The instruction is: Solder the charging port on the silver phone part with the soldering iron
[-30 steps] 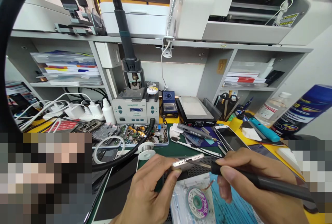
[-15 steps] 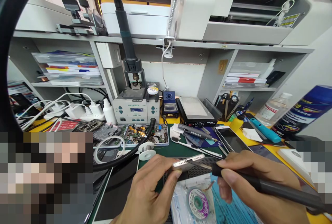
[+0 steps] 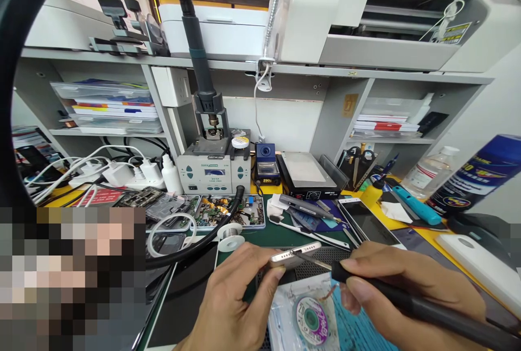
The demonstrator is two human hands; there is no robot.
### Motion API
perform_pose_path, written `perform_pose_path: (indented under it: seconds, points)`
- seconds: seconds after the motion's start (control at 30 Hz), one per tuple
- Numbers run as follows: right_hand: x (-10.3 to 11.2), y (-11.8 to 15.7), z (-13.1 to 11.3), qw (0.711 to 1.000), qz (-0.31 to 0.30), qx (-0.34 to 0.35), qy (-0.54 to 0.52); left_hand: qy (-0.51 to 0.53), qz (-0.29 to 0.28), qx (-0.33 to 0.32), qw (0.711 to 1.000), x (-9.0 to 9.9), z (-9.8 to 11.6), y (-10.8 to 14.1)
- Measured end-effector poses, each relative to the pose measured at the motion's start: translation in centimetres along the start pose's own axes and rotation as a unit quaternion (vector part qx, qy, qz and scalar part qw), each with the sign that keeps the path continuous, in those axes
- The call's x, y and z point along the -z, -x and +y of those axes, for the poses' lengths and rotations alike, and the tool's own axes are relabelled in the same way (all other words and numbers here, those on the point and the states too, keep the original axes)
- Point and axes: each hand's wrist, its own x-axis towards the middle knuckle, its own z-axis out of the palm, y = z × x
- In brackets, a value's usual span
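One head-worn camera looks forward and down from above the near side, close to the left hand (image 3: 236,299) and right hand (image 3: 417,272), and faces grey shelving (image 3: 340,115) at the far side.

1. the right hand (image 3: 402,291) sits a little lower, its lower fingers tucked closer beneath the black tool handle (image 3: 431,310).
2. the handle slopes down more steeply, reaching the right edge of view.
3. more of the white device (image 3: 476,264) and the black object (image 3: 482,237) behind it shows.
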Motion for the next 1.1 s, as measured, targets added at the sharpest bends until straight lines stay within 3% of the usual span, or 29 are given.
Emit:
perform_pose_path:
  seconds: [0.3, 0.47, 0.7, 1.1]
  points:
    - [-0.5, 0.4, -0.3, 0.999, 0.01, 0.043, 0.003, 0.004, -0.001, 0.021, 1.0, -0.1, 0.1, 0.2]
    - [-0.1, 0.4, -0.2, 0.996, -0.031, 0.081, 0.024, 0.005, 0.016, -0.006, 1.0, -0.1, 0.1, 0.0]
    - [-0.3, 0.1, -0.3, 0.995, -0.031, 0.094, 0.017, 0.006, 0.015, -0.003, 1.0, -0.1, 0.2, -0.1]
    - [0.7, 0.0, 0.0, 0.988, -0.082, 0.131, 0.027, 0.007, 0.006, 0.005, 1.0, -0.1, 0.2, 0.0]
